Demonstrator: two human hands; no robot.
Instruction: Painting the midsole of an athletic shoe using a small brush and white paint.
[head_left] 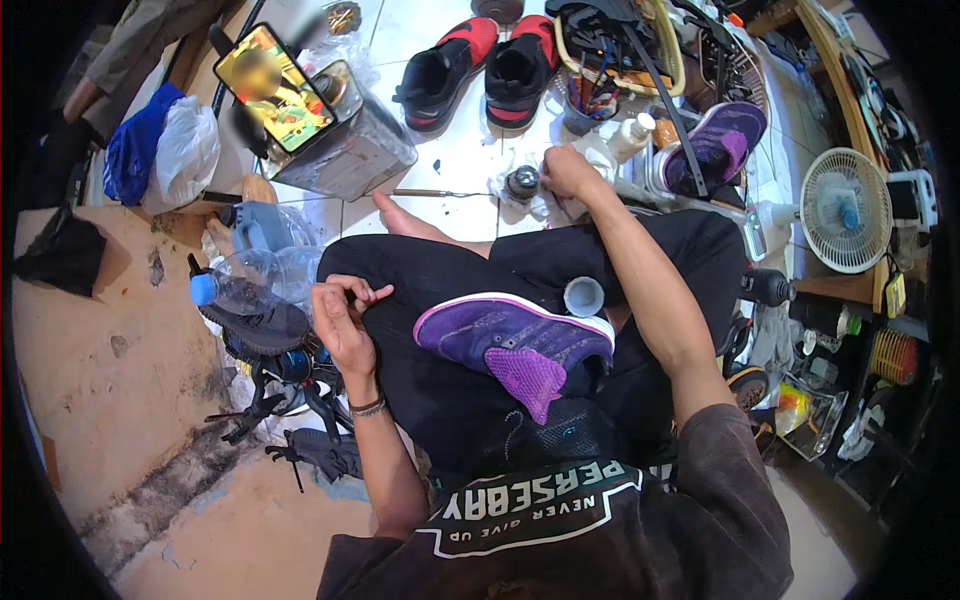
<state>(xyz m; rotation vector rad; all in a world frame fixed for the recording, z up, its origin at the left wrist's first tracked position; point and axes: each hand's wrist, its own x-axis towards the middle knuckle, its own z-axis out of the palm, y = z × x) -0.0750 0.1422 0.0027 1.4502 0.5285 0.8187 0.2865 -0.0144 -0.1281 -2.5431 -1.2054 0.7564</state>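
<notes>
A purple sneaker (510, 335) with a pink tongue lies on its side across my lap. Beside its sole, a small grey cup (584, 296) rests on my trouser leg. My right hand (572, 176) reaches forward, fingers closed, next to a small dark jar (521, 182) on a crumpled white cloth (545, 160); what the fingers hold, if anything, is hidden. Above my left thigh, my left hand (345, 320) is raised with loosely bent fingers apart, one stretched toward the shoe, and nothing visible in it. Another purple sneaker (722, 145) stands at the far right.
Black-and-red shoes (478, 70) stand ahead on the tiles. A phone (275, 88) leans by a metal can (365, 150) at the left. A thin tool (440, 193) lies before my foot. Bottles (630, 138), a basket (665, 45) and a fan (846, 210) crowd the right.
</notes>
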